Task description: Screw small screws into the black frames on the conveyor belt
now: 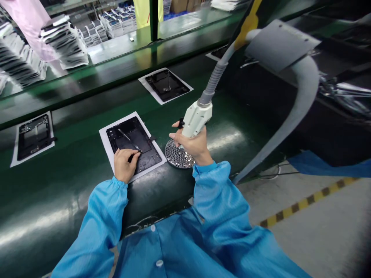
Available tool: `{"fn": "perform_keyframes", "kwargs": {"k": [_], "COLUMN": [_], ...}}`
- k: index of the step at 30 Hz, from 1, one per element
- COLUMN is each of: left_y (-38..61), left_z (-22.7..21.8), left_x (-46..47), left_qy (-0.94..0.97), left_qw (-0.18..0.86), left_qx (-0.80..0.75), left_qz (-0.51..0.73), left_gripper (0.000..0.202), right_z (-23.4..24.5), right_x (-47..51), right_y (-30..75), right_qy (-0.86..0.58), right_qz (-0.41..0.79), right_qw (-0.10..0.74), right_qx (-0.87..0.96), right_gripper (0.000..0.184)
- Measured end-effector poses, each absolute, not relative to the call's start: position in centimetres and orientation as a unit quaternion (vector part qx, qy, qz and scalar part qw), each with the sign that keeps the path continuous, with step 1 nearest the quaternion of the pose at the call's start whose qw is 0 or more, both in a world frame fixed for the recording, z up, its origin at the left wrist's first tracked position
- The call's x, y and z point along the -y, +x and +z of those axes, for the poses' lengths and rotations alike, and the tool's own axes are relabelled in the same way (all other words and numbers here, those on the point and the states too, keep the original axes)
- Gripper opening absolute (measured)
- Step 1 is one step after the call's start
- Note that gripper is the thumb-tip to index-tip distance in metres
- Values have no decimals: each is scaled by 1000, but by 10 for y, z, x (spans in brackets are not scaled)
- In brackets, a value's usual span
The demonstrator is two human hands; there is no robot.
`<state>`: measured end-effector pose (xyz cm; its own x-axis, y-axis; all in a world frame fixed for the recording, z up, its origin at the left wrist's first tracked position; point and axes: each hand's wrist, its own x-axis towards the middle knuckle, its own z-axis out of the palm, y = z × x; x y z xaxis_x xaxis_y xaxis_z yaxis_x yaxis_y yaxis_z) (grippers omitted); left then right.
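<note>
A black tablet housing [147, 162] lies on a white sheet [104, 133] in front of me. My left hand [125, 164] rests over its lower left part, thumb and forefinger pinched at the lower end of a thin flex cable [127, 137]. My right hand [194, 144] is wrapped round a white electric screwdriver [198, 116], tilted, with a grey ribbed hose [216, 79] rising from its top. Directly beneath that hand is a round perforated tray [176, 154] with small shiny screws in its holes. The screwdriver's tip is mostly hidden by my fingers.
More tablet housings on white sheets lie on the green belt [72, 154], one at left [36, 135] and one farther back [168, 85]. Stacks of sheet-wrapped parts [65, 42] stand on the far shelf. A grey curved arm [304, 96] hangs at right.
</note>
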<state>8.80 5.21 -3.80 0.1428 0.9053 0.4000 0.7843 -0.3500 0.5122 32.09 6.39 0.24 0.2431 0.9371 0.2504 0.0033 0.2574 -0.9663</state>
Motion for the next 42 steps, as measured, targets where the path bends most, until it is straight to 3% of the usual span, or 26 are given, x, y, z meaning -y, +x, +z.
{"fn": "perform_keyframes", "kwargs": {"k": [28,35,38,42], "left_y": [83,82,87,95], "left_z": [-30,-17,-14,-11], "left_x": [-47,-24,-23,-23], "left_qy": [732,690,695,717], "left_qw": [123,325,332,268], "left_qx": [-570,-605,-614,-625], "left_qz": [354,230,174,155], "left_gripper": [14,13,10,8], "right_z": [4,10,8,3], "right_x": [-63,-55,-55,-55], "right_y": [321,321,322,322], "right_qy": [-478,-450,-444,-432], "right_qz": [365,340,343,330], "right_qw": [630,656,648,648], "right_qx": [492,502,515,534], "right_gripper": [22,23,23,24]}}
